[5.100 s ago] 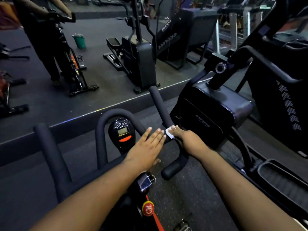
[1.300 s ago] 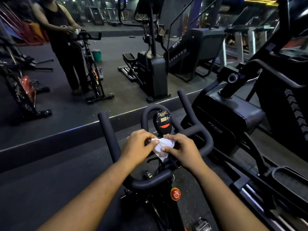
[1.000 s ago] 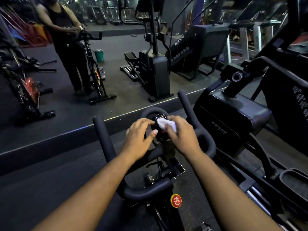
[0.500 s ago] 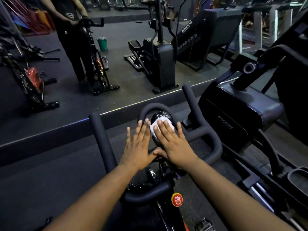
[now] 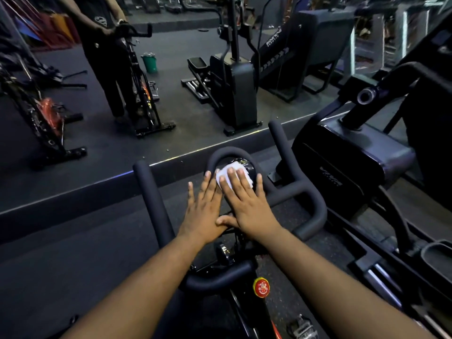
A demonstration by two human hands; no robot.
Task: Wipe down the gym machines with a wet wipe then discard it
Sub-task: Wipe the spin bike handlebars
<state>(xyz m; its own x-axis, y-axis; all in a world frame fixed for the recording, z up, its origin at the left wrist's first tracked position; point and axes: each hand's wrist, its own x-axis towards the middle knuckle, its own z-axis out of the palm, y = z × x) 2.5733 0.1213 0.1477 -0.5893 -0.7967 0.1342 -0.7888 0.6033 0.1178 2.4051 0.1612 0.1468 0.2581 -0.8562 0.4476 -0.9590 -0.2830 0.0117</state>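
On the bike console, the right hand presses a wet wipe flat.

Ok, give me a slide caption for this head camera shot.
Right hand presses a white wet wipe flat onto the black exercise bike's round console; left hand rests alongside.

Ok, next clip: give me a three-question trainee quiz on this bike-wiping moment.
1. True or false: the right hand presses the wipe with straight fingers.
2. What lies under the wipe? A) pedal B) console C) red knob
3. Fill in: the left hand lies flat ___ the right hand.

Key: 1 true; 2 B, the console; 3 beside.
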